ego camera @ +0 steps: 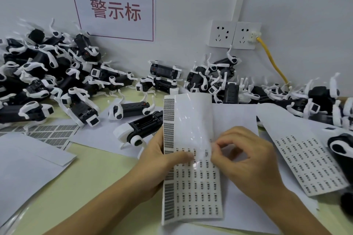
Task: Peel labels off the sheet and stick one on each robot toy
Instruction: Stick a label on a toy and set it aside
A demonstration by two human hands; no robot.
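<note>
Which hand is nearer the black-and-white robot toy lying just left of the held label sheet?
Left. The left hand grips the label sheet directly below that robot toy; the right hand pinches at the sheet's far side.

Label sheet upright, top part already peeled bare and glossy, small printed labels below. Black-white robot toys piled behind on table.

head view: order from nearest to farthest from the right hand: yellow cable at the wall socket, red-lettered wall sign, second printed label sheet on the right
From the right hand:
1. Second printed label sheet, just right on the table.
2. Yellow cable, up right at the wall.
3. Red-lettered wall sign, far up left.
</note>
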